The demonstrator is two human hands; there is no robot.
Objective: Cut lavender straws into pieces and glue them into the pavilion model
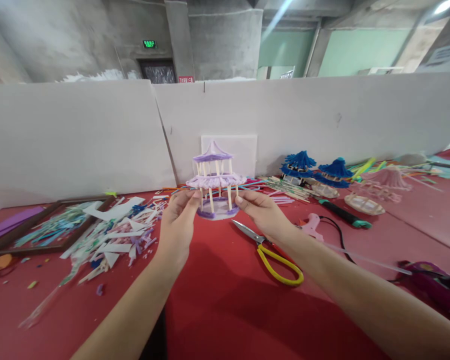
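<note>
The left hand (180, 212) and right hand (260, 210) pinch a purple two-tier pavilion (215, 182) by its base, above the red table (225, 310). It has pale stick columns and fringed roofs. Yellow-handled scissors (272, 252) lie just right of it. No writing is legible.

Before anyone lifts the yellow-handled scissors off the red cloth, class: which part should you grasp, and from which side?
Take the scissors by the yellow handle loops, coming from the near side, toward the person. They lie flat with blades slightly parted, tips pointing away toward the purple pavilion model, close to the right hand. The loops are probably the safest hold.
</note>
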